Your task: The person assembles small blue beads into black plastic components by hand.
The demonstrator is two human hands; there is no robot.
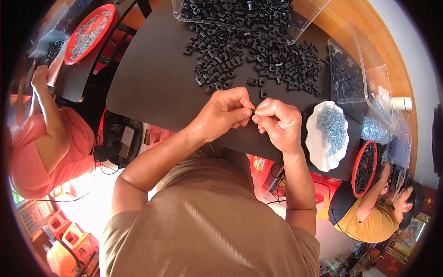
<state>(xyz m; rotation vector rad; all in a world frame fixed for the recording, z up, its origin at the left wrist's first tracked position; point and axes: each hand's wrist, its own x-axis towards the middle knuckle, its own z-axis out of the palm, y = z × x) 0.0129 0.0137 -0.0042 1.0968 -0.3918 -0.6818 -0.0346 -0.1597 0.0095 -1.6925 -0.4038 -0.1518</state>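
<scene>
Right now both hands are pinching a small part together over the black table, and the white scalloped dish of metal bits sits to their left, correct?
Not quite: the head view shows the white scalloped dish to the right of the left hand and right hand, not the left. The rest holds.

Whatever the left hand (224, 113) and right hand (277, 121) pinch between their fingers (247, 111) is too small to tell.

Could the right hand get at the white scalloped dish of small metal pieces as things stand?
Probably yes. The white scalloped dish sits just to the side of the right hand on the black table, with nothing between them. But both the right hand and the left hand are pinching something small together.
</scene>
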